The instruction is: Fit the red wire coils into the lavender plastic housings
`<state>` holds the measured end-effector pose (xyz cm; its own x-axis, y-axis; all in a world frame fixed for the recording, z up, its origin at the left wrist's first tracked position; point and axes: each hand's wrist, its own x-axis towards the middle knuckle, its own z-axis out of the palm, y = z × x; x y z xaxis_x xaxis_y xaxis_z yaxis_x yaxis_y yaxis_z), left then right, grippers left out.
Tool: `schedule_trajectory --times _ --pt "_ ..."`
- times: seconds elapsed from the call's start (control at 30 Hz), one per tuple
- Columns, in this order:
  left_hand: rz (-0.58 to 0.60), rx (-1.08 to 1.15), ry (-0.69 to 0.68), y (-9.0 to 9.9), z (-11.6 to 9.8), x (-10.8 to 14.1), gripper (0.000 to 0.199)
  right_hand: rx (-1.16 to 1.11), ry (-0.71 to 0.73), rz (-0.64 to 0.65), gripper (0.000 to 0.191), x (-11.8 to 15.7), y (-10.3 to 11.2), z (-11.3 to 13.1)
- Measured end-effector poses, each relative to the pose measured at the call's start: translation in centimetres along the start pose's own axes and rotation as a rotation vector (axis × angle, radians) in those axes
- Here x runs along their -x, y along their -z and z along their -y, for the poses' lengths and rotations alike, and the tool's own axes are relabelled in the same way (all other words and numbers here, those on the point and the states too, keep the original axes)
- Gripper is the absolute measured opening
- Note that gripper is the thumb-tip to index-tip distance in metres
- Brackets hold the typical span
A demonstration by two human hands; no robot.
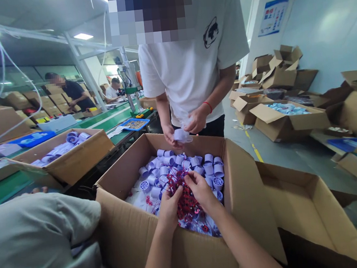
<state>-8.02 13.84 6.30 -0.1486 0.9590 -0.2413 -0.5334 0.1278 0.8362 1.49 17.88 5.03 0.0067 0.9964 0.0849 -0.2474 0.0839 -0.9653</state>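
Left hand (169,206) at 8 o'clock and right hand (204,194) at 3 o'clock of a bundle of red pieces (187,204); thumb and fingers of each are pinched on its thin strands. The bundle sits over lilac cups (168,160), towards 5 o'clock within the open carton (126,219). Assessment: light, limp as a whole, prone to tangling; individual strands possibly easily bent. Recommended hold: the gathered strands at 12 o'clock of the bundle, leaving the red pieces unsqueezed.
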Motion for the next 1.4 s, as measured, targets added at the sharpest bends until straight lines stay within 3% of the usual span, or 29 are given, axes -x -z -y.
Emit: schedule_trajectory --times 0.23,0.43,0.53,0.63,0.73,0.83,1.03,1.13,1.23,1.33,1.4 --pt "-0.059 -0.094 -0.082 0.4 0.5 -0.6 0.050 0.259 0.184 -0.035 0.022 0.3 0.2 0.0" --pt "-0.071 -0.142 -0.114 0.2 0.6 -0.7 0.049 0.349 0.248 -0.232 0.031 0.0 0.9 0.4" --pt "-0.033 -0.131 -0.072 0.1 0.7 -0.7 0.051 0.308 0.267 -0.390 0.035 -0.3 1.3 0.4" --pt "-0.037 -0.110 -0.062 0.2 0.7 -0.7 0.052 0.211 0.199 -0.519 0.037 -0.6 1.6 0.4" --pt "-0.039 -0.085 -0.093 0.3 0.6 -0.5 0.052 0.050 0.146 -0.550 0.039 -0.9 1.9 0.2" --pt "0.055 -0.106 -0.072 0.2 0.3 -0.1 0.057 -0.095 0.132 -0.568 0.042 -1.2 2.2 0.3" --pt "0.143 -0.239 -0.014 0.1 0.4 -0.2 0.051 -0.088 0.344 -0.702 0.038 -0.9 2.5 1.3" --pt "0.095 -0.291 -0.093 0.4 0.9 -1.0 0.039 -0.053 0.398 -0.765 0.037 -0.6 2.8 1.7" --pt "-0.049 -0.307 -0.207 0.7 1.1 -1.6 0.028 -0.042 0.433 -0.822 0.034 -0.6 3.2 1.9" --pt "-0.168 -0.249 -0.228 0.8 0.8 -1.7 0.029 -0.047 0.461 -0.847 0.032 -0.9 3.6 2.0" --pt "-0.188 -0.196 -0.218 0.7 0.6 -1.5 0.032 -0.050 0.447 -0.839 0.030 -1.1 3.7 2.0"
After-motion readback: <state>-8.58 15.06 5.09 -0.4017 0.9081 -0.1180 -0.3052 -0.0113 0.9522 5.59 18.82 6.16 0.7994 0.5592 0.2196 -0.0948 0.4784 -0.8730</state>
